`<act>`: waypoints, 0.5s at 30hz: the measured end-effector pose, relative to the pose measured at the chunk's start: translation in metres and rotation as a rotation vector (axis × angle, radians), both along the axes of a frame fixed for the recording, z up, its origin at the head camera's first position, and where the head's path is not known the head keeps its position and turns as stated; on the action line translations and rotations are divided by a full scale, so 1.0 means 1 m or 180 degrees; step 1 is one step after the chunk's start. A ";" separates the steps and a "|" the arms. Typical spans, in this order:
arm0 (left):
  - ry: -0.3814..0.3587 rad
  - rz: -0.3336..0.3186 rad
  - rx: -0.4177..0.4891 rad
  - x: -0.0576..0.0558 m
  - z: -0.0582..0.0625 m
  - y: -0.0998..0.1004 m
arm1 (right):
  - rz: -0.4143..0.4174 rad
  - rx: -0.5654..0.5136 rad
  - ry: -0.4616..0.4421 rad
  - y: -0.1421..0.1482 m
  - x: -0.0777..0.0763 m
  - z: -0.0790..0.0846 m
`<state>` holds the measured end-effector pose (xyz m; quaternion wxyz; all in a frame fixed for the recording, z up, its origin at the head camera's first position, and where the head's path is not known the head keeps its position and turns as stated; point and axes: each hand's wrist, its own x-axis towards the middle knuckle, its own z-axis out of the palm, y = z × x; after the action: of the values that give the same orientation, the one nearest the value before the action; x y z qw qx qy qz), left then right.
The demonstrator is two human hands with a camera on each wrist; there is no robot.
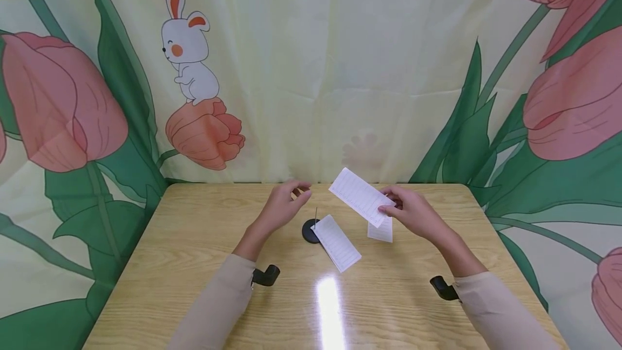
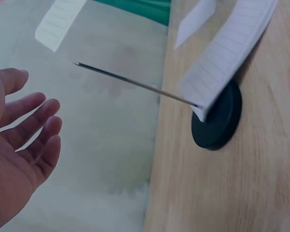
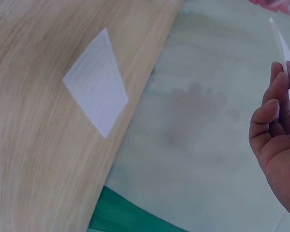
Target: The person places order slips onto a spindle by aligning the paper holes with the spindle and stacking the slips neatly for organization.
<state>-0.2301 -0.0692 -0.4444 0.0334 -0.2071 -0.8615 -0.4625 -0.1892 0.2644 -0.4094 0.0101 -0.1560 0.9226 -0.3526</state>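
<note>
My right hand [image 1: 410, 210] pinches a white printed paper slip [image 1: 362, 196] by its right end, up above the table; the right wrist view shows that slip nearly edge-on between thumb and fingers. Relaxed and holding nothing, my left hand [image 1: 285, 204] hovers left of a receipt spike, with its fingers apart in the left wrist view. The spike has a round black base [image 2: 217, 118] and a thin pointed metal rod [image 2: 135, 83]. Several stacked slips [image 1: 337, 244] are pierced by the rod near one corner and lie at its base. Another slip [image 3: 97, 84] lies on the table beneath the held one.
The wooden table [image 1: 204, 242] ends at a curtain [image 1: 291, 69] printed with tulips and a rabbit. A bright light reflection [image 1: 330, 312] shows on the near tabletop. Black wrist mounts [image 1: 266, 275] stick out at both sleeves.
</note>
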 end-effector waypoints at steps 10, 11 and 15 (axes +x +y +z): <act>-0.0078 0.0061 0.0168 -0.001 0.011 0.015 | 0.0198 -0.0172 -0.0008 -0.018 -0.002 -0.001; -0.0075 0.0066 0.0194 -0.001 0.011 0.015 | 0.0208 -0.0189 -0.0023 -0.019 -0.002 -0.001; -0.0123 0.0087 0.0266 -0.001 0.011 0.018 | 0.0207 -0.0250 -0.0052 -0.024 -0.001 -0.003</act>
<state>-0.2314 -0.0516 -0.4330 0.0317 -0.1847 -0.8446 -0.5015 -0.1905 0.2404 -0.4127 0.0230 -0.1834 0.9024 -0.3893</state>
